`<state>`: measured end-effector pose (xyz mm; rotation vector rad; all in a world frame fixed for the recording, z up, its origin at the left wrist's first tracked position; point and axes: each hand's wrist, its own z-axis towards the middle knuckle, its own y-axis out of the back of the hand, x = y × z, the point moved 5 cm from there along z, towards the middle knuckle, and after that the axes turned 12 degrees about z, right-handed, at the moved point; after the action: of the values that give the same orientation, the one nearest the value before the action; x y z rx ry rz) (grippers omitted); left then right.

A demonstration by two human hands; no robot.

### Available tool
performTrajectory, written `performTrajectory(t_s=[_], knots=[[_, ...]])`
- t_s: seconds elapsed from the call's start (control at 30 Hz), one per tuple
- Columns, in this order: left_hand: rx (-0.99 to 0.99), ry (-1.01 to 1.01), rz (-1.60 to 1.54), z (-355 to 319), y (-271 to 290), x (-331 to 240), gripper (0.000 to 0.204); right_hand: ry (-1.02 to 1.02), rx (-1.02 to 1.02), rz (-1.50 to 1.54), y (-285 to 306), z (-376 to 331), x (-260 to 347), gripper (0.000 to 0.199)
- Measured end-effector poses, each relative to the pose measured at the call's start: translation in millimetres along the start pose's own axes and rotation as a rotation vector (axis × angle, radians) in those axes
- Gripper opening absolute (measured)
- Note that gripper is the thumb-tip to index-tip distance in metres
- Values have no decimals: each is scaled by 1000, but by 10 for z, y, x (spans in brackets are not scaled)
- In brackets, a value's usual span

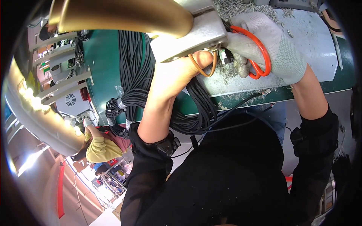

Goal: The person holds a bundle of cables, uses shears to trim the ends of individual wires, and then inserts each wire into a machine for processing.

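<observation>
My left hand is bare and partly hidden behind a metal bracket. Its thumb is bent beside a thin brown loop, and its other fingers are hidden, so what they grip does not show. Right of the thumb is a small cable end with green and white parts. My right hand, in a pale knit glove, is closed around red-handled scissors, whose blades are out of sight. Both hands are close together above a white board.
Bundled black cables lie on the green table, some hanging over its near edge. Small metallic pieces are strewn over the board. A gold-coloured tube crosses the top left. Another person in a yellow top works at the left.
</observation>
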<state>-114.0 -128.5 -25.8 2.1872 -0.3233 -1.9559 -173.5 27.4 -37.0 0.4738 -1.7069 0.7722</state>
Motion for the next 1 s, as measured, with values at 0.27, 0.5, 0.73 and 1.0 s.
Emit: performTrajectory(t_s=[0.27, 0.5, 0.73, 1.0], knots=[[16, 79, 107, 15, -8, -9, 35, -54, -69, 12, -33, 34, -12, 27], [223, 139, -174, 32, -47, 58, 23, -41, -94, -4, -16, -50, 40, 25], [-366, 208, -242, -362, 116, 114, 10, 126, -176, -225, 135, -673, 88, 28], [313, 269, -468, -954, -321, -153, 10, 363, -81, -568, -297, -885, 552, 20]])
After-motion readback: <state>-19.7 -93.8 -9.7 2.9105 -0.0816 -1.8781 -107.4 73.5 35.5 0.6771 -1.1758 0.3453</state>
